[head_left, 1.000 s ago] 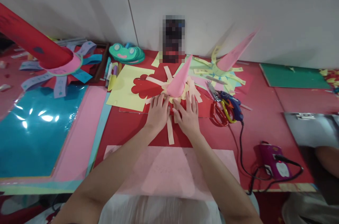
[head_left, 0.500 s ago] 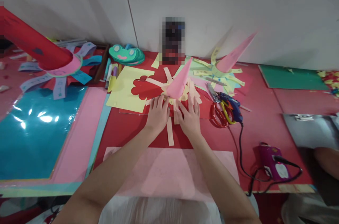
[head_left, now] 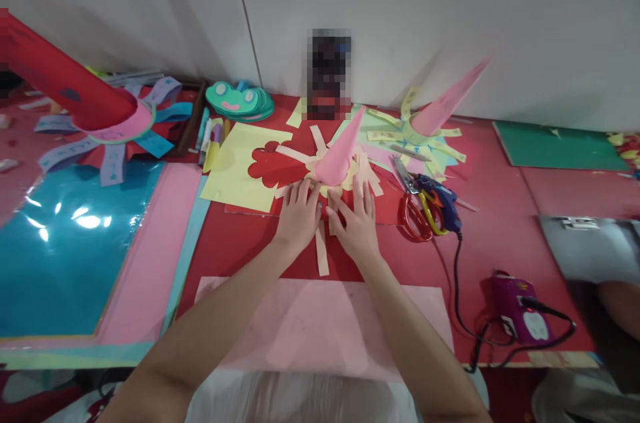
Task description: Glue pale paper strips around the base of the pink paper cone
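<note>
A pink paper cone (head_left: 338,157) stands tilted on a pale yellow scalloped paper piece (head_left: 311,168). Several cream paper strips (head_left: 323,251) fan out around it. My left hand (head_left: 299,216) lies at the cone's near left side, fingers stretched over the base's edge. On the near right, my right hand (head_left: 357,221) rests with its fingers spread over the base and strips. Neither hand visibly grips anything; what lies under the fingertips is hidden. Beneath are a red flower-shaped paper (head_left: 275,166) and a yellow sheet (head_left: 245,166).
Scissors (head_left: 416,213) and a blue glue gun (head_left: 443,199) lie to the right, corded to a purple box (head_left: 520,306). A second pink cone (head_left: 445,106) stands behind. At left are a red paper tube (head_left: 70,79), markers (head_left: 214,143) and green frog cutouts (head_left: 237,101).
My right hand has shifted slightly left, its thumb and index finger nearer the cone's base. My left hand has stayed almost in place.
</note>
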A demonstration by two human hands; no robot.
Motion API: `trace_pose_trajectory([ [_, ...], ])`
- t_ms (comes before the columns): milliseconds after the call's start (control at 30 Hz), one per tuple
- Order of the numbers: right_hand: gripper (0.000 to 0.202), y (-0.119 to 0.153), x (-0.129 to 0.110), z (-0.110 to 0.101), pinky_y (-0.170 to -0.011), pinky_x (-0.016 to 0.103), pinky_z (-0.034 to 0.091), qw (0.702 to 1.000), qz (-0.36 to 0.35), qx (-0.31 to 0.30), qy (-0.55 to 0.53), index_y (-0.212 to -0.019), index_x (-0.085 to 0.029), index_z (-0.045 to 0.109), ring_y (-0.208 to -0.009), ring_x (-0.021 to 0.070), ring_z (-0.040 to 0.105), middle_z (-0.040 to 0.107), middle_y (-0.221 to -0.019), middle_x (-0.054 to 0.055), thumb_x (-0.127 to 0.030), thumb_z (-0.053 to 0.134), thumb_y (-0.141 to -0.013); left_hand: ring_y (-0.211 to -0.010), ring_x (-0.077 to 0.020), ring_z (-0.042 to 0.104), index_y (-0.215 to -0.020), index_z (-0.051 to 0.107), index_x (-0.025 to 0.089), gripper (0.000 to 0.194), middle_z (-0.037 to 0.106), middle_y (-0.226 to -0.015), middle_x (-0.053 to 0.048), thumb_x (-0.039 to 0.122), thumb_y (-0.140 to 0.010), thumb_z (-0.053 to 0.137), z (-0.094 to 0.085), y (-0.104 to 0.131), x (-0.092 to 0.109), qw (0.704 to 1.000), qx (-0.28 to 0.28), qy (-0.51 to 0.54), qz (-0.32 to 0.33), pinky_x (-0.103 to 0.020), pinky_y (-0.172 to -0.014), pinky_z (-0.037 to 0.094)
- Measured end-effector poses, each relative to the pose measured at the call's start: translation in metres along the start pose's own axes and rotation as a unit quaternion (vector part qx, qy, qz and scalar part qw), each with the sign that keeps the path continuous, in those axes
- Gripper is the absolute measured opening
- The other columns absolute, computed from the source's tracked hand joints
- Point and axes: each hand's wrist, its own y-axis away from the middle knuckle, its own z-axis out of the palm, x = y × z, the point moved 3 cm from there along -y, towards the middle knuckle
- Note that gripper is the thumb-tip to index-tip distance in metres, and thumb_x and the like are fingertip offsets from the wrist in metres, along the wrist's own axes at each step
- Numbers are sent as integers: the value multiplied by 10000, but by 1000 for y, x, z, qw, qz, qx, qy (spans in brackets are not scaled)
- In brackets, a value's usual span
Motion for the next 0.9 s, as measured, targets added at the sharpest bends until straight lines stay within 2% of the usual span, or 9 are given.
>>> trace_pose_trajectory([
  [300, 380, 3, -1, 1, -1090, 576, 281, 1000, -13, -14, -4, -1286, -271, 556, -1441, 314, 91, 199, -1558, 55, -350, 401, -947, -1264, -301, 423, -1309, 456, 127, 393, 463, -1338, -157, 184, -932, 358, -1, 0, 1, 1000, 6, -3, 3, -494, -1073, 339],
  [467, 370, 4, 0, 1, -1093, 575, 274, 1000, -15, -10, -1, -1279, -274, 564, -1433, 310, 143, 249, -1542, 60, -310, 401, -948, -1259, -306, 424, -1309, 460, 106, 398, 463, -1335, -164, 186, -931, 362, 0, 0, 1, 1000, 5, -2, -1, -480, -1081, 332],
  [633, 362, 3, 0, 2, -1078, 580, 288, 1000, -19, -10, 0, -1265, -283, 572, -1430, 310, 151, 260, -1537, 55, -310, 405, -946, -1259, -300, 427, -1306, 458, 136, 396, 466, -1336, -153, 184, -931, 339, -1, 0, 1, 1000, 7, 1, -2, -496, -1070, 338],
  [900, 378, 6, 5, 6, -1093, 534, 276, 999, -31, 0, 20, -1289, -268, 552, -1406, 290, 234, 351, -1492, 85, -323, 404, -945, -1261, -311, 420, -1302, 461, 110, 398, 458, -1346, -171, 188, -928, 349, 0, -2, 2, 1000, 3, -4, 3, -500, -1075, 323],
])
